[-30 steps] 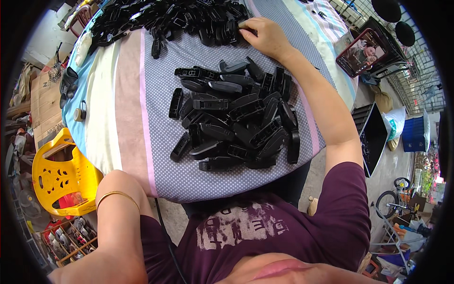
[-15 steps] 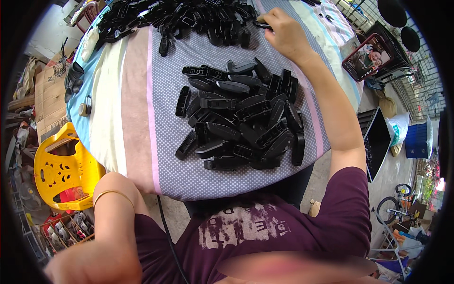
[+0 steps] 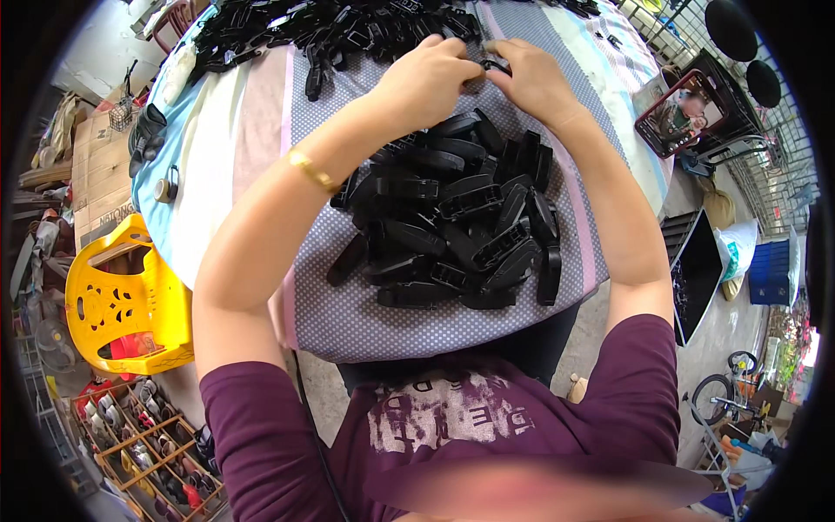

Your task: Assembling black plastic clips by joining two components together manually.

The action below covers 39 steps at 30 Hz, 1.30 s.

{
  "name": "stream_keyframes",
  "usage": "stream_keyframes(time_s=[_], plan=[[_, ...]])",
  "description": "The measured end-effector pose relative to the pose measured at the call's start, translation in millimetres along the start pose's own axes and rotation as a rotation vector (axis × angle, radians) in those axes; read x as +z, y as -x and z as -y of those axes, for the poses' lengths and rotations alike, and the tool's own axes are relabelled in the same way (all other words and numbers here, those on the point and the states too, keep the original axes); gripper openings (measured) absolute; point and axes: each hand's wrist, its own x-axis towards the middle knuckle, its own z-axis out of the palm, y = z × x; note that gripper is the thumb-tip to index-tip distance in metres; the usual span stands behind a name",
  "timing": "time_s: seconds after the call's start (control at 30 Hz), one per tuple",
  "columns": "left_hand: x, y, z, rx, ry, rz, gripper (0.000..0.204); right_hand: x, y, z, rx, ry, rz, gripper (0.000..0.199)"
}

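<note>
Both hands meet over the far half of the cloth-covered table (image 3: pixel 348 335). My right hand (image 3: pixel 537 85) pinches a small black plastic piece (image 3: pixel 496 66) between thumb and fingers. My left hand (image 3: pixel 428 83) is closed, its fingertips right beside that piece; anything they grip is hidden. Below the hands lies a loose heap of long black plastic parts (image 3: pixel 470 203), several with slotted, clip-like bodies. Just beyond my left hand spreads a larger heap of smaller black plastic pieces (image 3: pixel 348 36), tangled together.
A phone (image 3: pixel 680 113) showing a picture stands at the table's right edge. On the left edge are a dark object (image 3: pixel 148 130) and a small roll (image 3: pixel 165 187). A yellow plastic chair (image 3: pixel 130 300) stands left, above a shoe rack (image 3: pixel 143 452). An open black box (image 3: pixel 696 270) sits right.
My left hand has come up from the lower left to meet my right hand. My right hand stays near the same spot, still holding the small black piece.
</note>
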Motion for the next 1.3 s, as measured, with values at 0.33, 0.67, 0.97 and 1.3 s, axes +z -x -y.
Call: stream_keyframes(time_s=[0.33, 0.67, 0.97, 1.3], plan=[[-3.1, -23.7, 13.1, 0.079, 0.011, -0.006, 0.024, -13.2, -7.2, 5.9, 0.232, -0.168, -0.015, 0.023], [-45.6, 27.5, -16.3, -0.613, 0.983, -0.146, 0.028, -27.5, -2.9, 80.6, 0.174, -0.923, 0.026, 0.030], [-45.3, 43.8, -19.9, -0.719, 1.181, -0.255, 0.026, -24.9, -0.2, 90.5, 0.224, -0.917, -0.017, 0.030], [-43.8, 45.6, -20.5, -0.587, 0.997, -0.394, 0.026, -27.4, 0.1, 95.3, 0.192, -0.855, -0.073, 0.026]])
